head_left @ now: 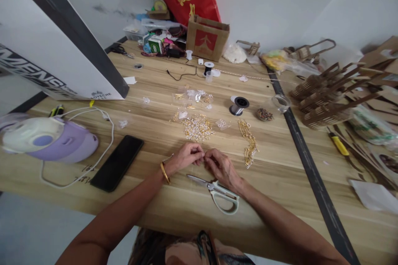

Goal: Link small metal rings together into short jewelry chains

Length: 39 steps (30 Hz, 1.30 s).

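Observation:
My left hand [190, 155] and my right hand [222, 167] meet fingertip to fingertip low over the wooden table. Both are closed in a pinch; whatever lies between the fingers is too small to name. Just beyond them spreads a pile of gold and clear beads [198, 127]. Scissors with pale handles [224, 198] lie in front of my right hand, partly under its wrist. To the right rest several gold chains [248, 145] with small charms. A spool of wire [239, 106] stands farther back, near a heap of dark beads [264, 114].
On the left are a black phone [118, 163], a purple and white device [62, 138] with a white cable, and a large white box [59, 45]. Small woven baskets [323, 95] and a yellow-handled cutter [339, 144] sit at right. A brown paper bag [207, 37] stands at the back.

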Each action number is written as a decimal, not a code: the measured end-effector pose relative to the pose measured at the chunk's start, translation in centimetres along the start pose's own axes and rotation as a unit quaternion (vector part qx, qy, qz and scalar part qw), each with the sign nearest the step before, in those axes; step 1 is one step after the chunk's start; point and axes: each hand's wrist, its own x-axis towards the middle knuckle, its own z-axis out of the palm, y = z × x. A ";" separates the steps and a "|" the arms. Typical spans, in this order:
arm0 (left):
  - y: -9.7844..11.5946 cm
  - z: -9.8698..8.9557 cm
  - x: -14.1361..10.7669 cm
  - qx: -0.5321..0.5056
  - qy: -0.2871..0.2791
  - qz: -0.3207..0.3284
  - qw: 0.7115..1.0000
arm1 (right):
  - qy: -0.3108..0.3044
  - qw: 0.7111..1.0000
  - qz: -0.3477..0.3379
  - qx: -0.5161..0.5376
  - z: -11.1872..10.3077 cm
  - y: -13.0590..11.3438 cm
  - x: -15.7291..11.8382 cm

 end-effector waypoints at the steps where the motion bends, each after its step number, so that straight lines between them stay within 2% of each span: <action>1: 0.0 0.0 0.0 -0.003 -0.001 0.000 1.000 | -0.007 1.000 0.010 0.005 0.1 0.1 -0.1; 7: 0.4 0.0 -0.1 -0.002 -0.008 -0.012 1.000 | -0.031 0.999 0.013 0.007 0.3 0.5 -0.3; 15: 1.3 0.1 -0.3 0.002 0.000 -0.014 1.000 | -0.028 0.999 0.016 0.005 0.0 0.5 -0.2; 21: 1.3 0.1 -0.3 0.003 0.002 -0.015 1.000 | -0.037 0.998 0.046 0.027 -0.2 0.6 -0.2; 27: 1.5 0.1 -0.4 0.010 0.003 -0.036 0.999 | -0.043 0.998 0.049 0.017 -0.4 0.3 -0.2; 39: 1.2 0.2 -0.4 0.023 0.016 -0.036 0.999 | -0.044 0.998 0.037 0.005 -0.5 0.4 0.0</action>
